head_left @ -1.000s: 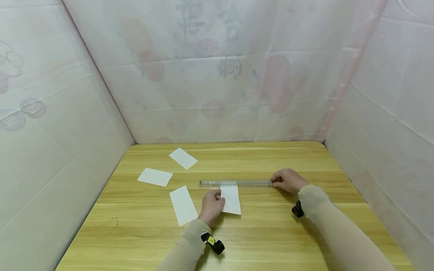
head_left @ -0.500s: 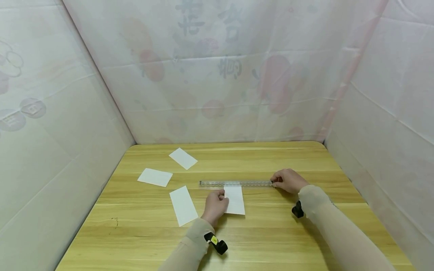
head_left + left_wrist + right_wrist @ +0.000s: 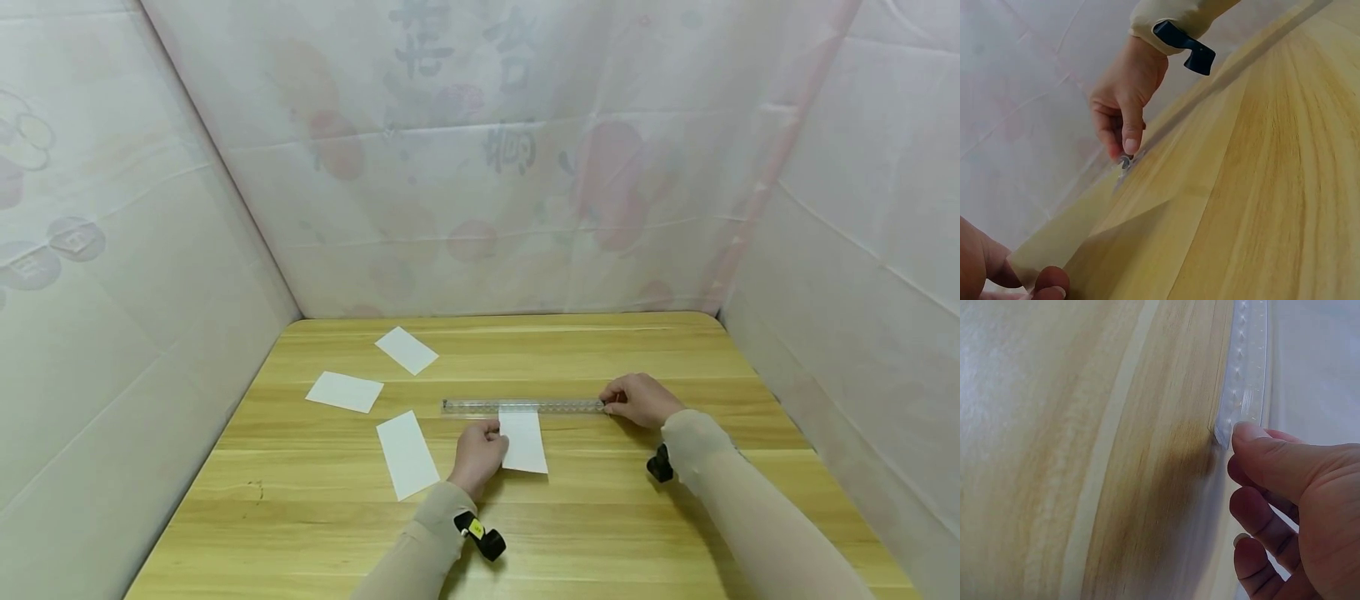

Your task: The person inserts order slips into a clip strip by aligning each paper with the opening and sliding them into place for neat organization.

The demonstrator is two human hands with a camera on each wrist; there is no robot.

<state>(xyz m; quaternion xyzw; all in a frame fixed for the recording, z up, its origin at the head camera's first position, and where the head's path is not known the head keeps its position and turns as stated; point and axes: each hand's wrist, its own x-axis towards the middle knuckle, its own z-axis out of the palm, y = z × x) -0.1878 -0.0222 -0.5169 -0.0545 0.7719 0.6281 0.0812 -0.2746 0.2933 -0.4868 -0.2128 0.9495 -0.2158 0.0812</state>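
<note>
In the head view a long clear plastic strip (image 3: 558, 407), with a row of small bumps along it, lies crosswise over the middle of the table. My right hand (image 3: 641, 400) pinches its right end between thumb and fingers; the right wrist view shows the thumb on top of the strip's end (image 3: 1250, 403). By its left edge, my left hand (image 3: 480, 454) pinches a white paper card (image 3: 523, 442). The card's far edge overlaps the strip and shows through the clear plastic. The left wrist view has the card (image 3: 1063, 228) slanting from my left fingers toward the strip.
Three more white cards lie loose on the wooden table (image 3: 600, 533) at the left: a far one (image 3: 407, 350), a middle one (image 3: 345, 392) and a near one (image 3: 407, 455) close beside my left hand. Pale printed fabric (image 3: 480, 167) walls the table at the back and sides.
My left hand has slid the card to the right along the strip, a little less in the last half second. The right hand and the strip have stayed in place.
</note>
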